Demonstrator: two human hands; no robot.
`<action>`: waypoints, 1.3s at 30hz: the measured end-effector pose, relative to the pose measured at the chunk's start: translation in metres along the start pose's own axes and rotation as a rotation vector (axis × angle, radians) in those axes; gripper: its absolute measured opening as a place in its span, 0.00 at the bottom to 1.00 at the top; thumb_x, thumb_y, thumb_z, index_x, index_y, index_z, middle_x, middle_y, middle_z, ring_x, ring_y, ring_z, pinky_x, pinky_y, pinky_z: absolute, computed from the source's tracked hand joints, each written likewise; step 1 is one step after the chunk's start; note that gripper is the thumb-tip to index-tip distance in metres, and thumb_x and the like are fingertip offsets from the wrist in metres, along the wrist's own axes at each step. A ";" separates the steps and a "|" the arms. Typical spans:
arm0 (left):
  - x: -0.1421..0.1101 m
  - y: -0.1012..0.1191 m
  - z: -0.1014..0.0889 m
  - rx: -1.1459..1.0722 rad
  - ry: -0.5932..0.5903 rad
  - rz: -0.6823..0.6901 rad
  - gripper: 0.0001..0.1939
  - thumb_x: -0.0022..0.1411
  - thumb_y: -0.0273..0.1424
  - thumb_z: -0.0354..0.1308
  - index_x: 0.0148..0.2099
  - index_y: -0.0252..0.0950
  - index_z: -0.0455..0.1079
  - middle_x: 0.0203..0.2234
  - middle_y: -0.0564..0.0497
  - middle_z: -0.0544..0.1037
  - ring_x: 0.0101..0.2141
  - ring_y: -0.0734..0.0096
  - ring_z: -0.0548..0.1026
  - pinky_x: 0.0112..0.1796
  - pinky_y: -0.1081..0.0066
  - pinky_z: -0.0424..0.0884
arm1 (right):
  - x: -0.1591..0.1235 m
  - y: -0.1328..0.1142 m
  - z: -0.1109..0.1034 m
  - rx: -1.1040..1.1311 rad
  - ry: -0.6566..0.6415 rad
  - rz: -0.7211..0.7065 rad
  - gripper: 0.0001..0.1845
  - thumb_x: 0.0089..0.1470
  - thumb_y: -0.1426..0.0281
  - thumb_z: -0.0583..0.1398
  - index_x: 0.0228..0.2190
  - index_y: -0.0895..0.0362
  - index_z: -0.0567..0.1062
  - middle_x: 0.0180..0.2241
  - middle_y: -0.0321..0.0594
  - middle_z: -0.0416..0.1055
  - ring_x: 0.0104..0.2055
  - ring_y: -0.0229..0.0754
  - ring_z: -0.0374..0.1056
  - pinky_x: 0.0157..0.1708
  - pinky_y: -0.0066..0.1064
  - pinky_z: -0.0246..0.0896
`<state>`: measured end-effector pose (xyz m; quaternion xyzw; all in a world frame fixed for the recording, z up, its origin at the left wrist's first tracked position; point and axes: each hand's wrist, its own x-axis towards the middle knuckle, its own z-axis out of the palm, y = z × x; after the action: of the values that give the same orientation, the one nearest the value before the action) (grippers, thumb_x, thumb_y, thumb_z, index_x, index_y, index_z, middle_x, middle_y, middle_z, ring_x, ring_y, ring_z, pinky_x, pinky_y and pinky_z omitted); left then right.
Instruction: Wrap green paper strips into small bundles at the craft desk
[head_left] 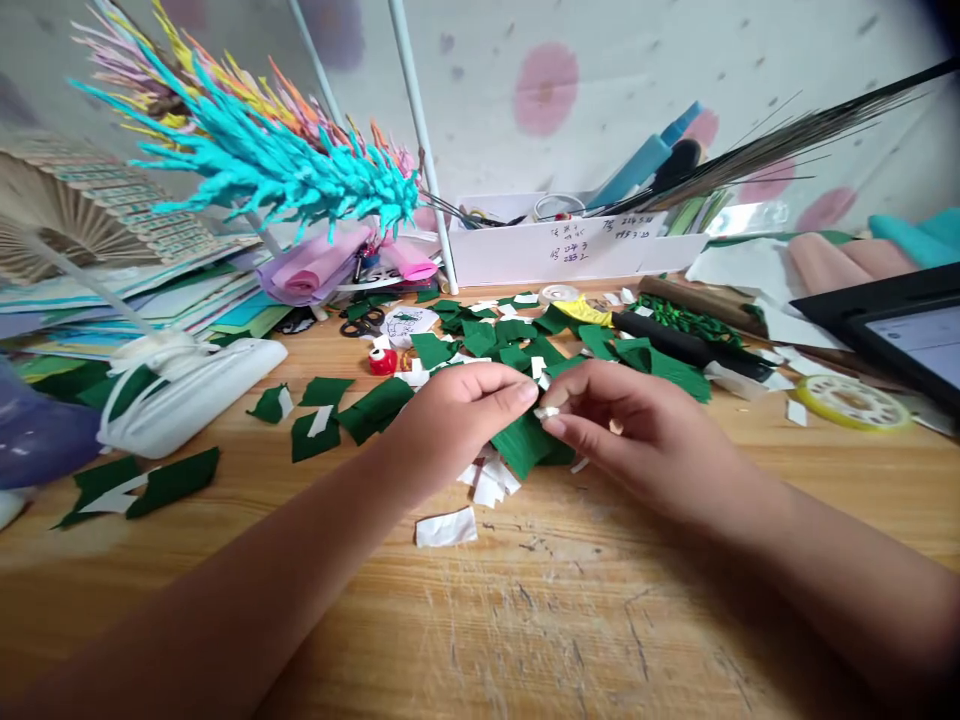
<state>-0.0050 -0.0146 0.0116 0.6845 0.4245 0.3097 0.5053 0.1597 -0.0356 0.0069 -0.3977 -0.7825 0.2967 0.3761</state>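
above the green paper pile, the right hand pinches a small white wad; the left hand's grip is closed, contents unclear. around the pile, loose green scraps suggest work unfinished.

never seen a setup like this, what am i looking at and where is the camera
There is no machine here, just a person's two bare hands. The single picture comes from a camera worn on that person's head, looking forward and down. The right hand pinches a small white piece. The left hand is close by, thumb and finger together; whether it holds anything is too small to tell. On the wooden table lie green pieces, white scraps and a yellow-rimmed reel.
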 end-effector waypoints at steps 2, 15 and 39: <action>-0.001 0.000 0.001 0.010 -0.034 0.017 0.10 0.53 0.35 0.50 0.33 0.34 0.65 0.25 0.54 0.69 0.26 0.76 0.66 0.26 0.76 0.62 | 0.001 0.002 -0.001 -0.012 0.025 -0.004 0.01 0.48 0.74 0.55 0.27 0.59 0.66 0.24 0.34 0.63 0.25 0.33 0.59 0.23 0.23 0.55; -0.003 0.001 0.003 0.170 -0.037 0.123 0.08 0.55 0.31 0.47 0.30 0.35 0.66 0.24 0.55 0.67 0.28 0.76 0.65 0.28 0.77 0.61 | 0.000 -0.001 -0.005 -0.269 0.083 -0.111 0.02 0.48 0.75 0.55 0.26 0.57 0.64 0.22 0.33 0.62 0.24 0.33 0.57 0.23 0.23 0.51; 0.002 -0.009 0.009 0.543 0.049 0.312 0.06 0.54 0.27 0.49 0.30 0.36 0.67 0.24 0.55 0.69 0.27 0.76 0.66 0.28 0.76 0.62 | 0.002 0.000 -0.001 -0.689 0.005 0.101 0.07 0.47 0.75 0.52 0.29 0.56 0.69 0.23 0.35 0.67 0.24 0.36 0.62 0.21 0.24 0.49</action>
<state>0.0014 -0.0156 0.0006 0.8436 0.3938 0.2751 0.2398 0.1600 -0.0338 0.0084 -0.5401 -0.8153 0.0323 0.2064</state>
